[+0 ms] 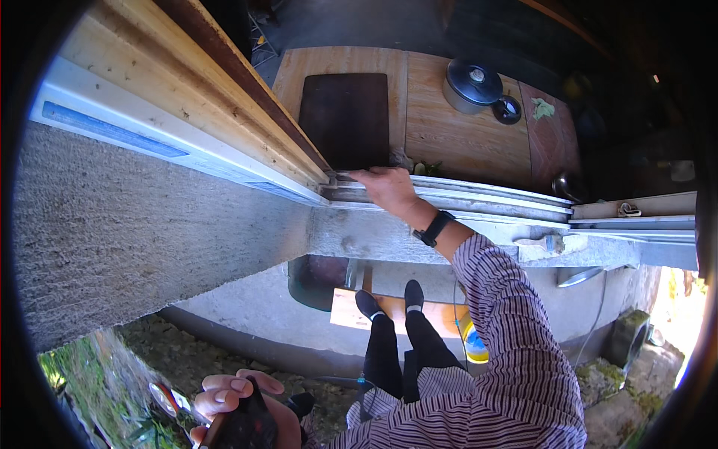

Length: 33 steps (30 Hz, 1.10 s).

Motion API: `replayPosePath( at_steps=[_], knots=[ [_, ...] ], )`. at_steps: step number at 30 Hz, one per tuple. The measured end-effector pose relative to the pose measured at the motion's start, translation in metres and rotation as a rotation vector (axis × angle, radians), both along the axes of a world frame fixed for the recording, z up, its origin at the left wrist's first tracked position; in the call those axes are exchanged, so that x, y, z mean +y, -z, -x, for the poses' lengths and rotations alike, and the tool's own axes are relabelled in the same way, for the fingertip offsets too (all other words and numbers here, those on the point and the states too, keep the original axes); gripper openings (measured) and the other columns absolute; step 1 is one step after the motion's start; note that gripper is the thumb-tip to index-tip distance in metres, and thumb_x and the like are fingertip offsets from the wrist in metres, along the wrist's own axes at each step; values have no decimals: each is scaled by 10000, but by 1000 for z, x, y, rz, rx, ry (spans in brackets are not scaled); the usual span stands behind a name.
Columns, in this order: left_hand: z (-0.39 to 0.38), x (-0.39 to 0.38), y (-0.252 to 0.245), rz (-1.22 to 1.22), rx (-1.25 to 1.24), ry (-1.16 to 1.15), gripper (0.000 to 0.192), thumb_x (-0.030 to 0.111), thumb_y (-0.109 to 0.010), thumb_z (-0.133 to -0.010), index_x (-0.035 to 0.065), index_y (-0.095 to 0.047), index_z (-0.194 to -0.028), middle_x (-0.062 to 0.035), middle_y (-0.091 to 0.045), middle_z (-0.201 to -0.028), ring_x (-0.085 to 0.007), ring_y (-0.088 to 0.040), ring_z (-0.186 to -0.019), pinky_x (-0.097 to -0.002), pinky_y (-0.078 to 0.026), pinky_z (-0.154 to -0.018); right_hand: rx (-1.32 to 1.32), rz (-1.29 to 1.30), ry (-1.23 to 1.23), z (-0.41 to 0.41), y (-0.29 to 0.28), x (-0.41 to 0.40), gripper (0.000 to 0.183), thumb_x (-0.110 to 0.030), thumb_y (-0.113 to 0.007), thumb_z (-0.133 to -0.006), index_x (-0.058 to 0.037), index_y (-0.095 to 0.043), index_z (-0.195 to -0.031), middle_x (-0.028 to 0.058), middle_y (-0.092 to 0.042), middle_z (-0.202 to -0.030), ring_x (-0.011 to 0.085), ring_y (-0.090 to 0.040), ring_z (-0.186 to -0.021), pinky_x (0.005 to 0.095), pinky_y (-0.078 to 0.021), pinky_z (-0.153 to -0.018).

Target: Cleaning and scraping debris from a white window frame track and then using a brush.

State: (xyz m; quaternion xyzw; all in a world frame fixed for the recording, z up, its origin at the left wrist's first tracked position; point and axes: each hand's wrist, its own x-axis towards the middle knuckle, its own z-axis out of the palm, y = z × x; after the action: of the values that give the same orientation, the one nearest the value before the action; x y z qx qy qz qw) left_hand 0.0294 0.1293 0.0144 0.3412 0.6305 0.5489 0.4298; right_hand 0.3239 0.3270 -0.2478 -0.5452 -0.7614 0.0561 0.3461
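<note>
My right hand, with a black band on its wrist, reaches to the left end of the sliding-window track. Its fingers are bunched against the rails near the frame corner; whether they pinch anything small is hidden. Beside them rises the side jamb, cream and brown, edged by a white strip that bears blue labels. At the lower left my left hand has its fingers curled around a dark flat object, which is too unclear to name.
A paintbrush lies on the concrete sill. Inside, a table carries a lidded pot and a dark board. My feet stand on a wooden plank, near a yellow bucket. A rough wall closes the left side.
</note>
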Motion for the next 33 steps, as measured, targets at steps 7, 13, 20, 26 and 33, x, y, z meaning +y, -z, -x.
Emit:
replayPosePath(
  at_steps=[7, 13, 20, 26, 33],
  knots=[
    [9, -2, -6, 60, 37, 5, 529, 543, -453, -867, 141, -547, -1198, -95, -549, -1156, -230, -530, -1037, -434, -450, -790, -102, 142, -89, -24, -16, -70, 279, -94, -579, -745, -191, -635, -1000, 60, -586, -649, 256, -608, -593, 383, -462, -484],
    [13, 0, -10, 115, 75, 4, 544, 558, -451, -865, 143, -546, -1204, -98, -550, -1165, -237, -530, -1045, -446, -450, -797, -144, 332, 107, -23, -25, -71, 161, -69, -558, -735, -131, -626, -867, 102, -603, -640, 284, -622, -598, 408, -477, -514],
    [14, 2, -14, 160, 100, -6, 561, 576, -448, -862, 146, -545, -1210, -102, -551, -1176, -245, -530, -1055, -460, -450, -805, -160, 667, 180, 7, -19, -40, 223, -91, -550, -747, -119, -643, -948, 147, -661, -783, 319, -656, -777, 433, -507, -645],
    [12, 7, -13, 172, 110, 3, 576, 591, -446, -860, 149, -545, -1216, -105, -552, -1186, -252, -529, -1063, -472, -450, -812, -85, 654, 143, 38, -9, -11, 222, -99, -544, -763, -141, -630, -963, 127, -666, -835, 302, -656, -821, 422, -508, -685],
    [11, 8, -14, 195, 110, 3, 594, 609, -443, -858, 152, -544, -1223, -109, -553, -1197, -261, -529, -1072, -486, -450, -819, -90, 468, 80, 40, 1, -15, 203, -101, -578, -754, -121, -655, -941, 112, -658, -837, 299, -649, -832, 419, -520, -678]
  ],
)
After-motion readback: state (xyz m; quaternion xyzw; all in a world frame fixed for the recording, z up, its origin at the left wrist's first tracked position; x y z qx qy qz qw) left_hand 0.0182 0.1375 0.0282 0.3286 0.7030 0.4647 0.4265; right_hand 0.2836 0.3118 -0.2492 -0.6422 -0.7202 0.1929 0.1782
